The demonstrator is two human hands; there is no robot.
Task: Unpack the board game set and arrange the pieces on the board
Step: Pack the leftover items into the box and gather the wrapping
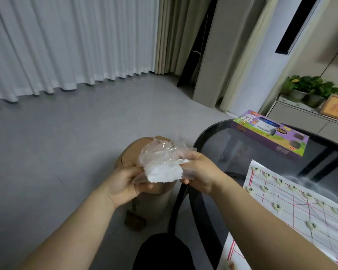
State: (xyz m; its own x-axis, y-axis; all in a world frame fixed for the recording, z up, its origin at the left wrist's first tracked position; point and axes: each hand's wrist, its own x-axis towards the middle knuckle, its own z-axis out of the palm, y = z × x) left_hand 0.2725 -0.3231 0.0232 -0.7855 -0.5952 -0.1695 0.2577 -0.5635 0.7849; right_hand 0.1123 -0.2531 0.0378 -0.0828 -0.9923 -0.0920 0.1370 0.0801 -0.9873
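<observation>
Crinkled clear plastic bag (160, 152); glossy dark glass table (232, 141).

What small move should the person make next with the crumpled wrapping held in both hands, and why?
Probably release it into the brown container below, if that is a bin. The left hand and the right hand hold the crumpled plastic wrapping directly over it, no pieces show inside the wrapping, and pieces already sit on the board.
</observation>
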